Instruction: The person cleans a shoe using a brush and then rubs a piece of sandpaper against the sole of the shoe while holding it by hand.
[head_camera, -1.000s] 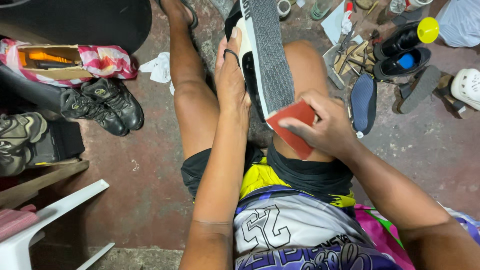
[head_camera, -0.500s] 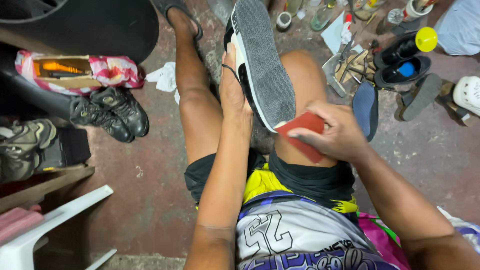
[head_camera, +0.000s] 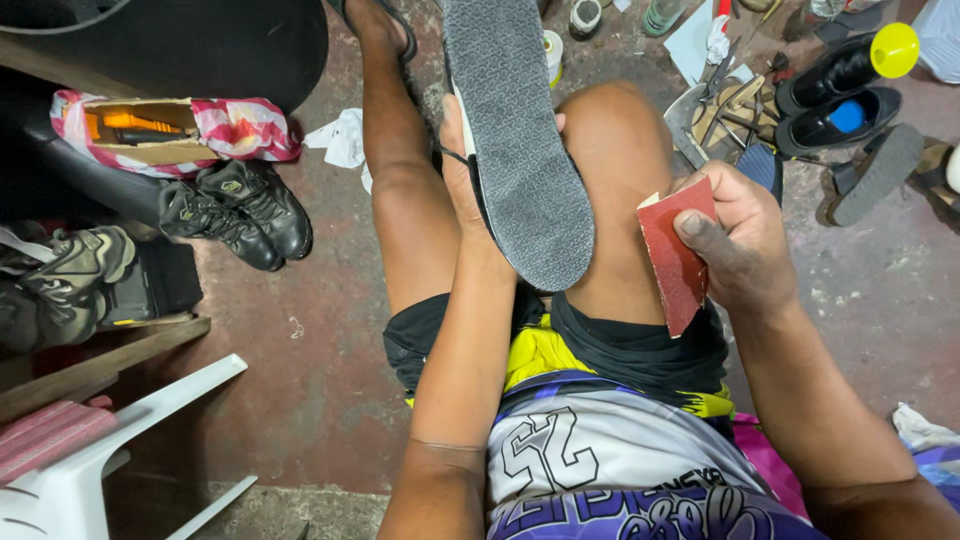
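Most of the left hand (head_camera: 462, 175) is hidden behind the grey shoe sole (head_camera: 515, 140), whose toe is cut off at twelve o'clock. A worn reddish concrete floor (head_camera: 330, 380) is seen, with black boots (head_camera: 240, 210) at nine o'clock and scattered tools (head_camera: 725, 100) at one o'clock. The sole is gripped upright above the knee by the left hand. A folded red sandpaper sheet (head_camera: 675, 250) is pinched shut in the right hand (head_camera: 745, 245), just beside the sole at three o'clock.

Grey speckled shoe sole (head_camera: 520, 150), red sandpaper (head_camera: 675, 255), black boots (head_camera: 240, 210).
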